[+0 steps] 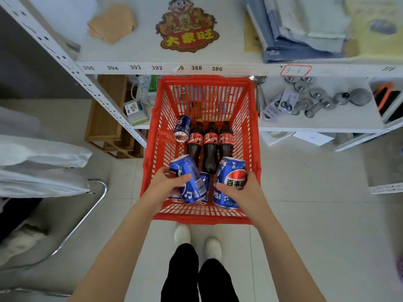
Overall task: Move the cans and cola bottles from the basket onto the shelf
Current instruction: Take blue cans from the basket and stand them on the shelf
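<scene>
A red plastic basket (204, 217) stands on the floor in front of a white shelf (239, 67). Inside it three cola bottles (210, 144) lie side by side, caps pointing away from me. A blue Pepsi can (182, 128) lies at the far left of the basket. My left hand (169, 184) grips a blue can (190, 182) at the near left. My right hand (242, 189) grips another blue can (232, 174) at the near right. More blue cans (223, 199) lie under and between the held ones, partly hidden.
The upper shelf board holds a red-and-gold cartoon decoration (187, 27), tan paper (112, 22) and blue folded packs (301, 33). The lower board carries small metal parts (316, 99). A wooden crate (109, 118) stands to the left, a metal chair frame (87, 205) at near left.
</scene>
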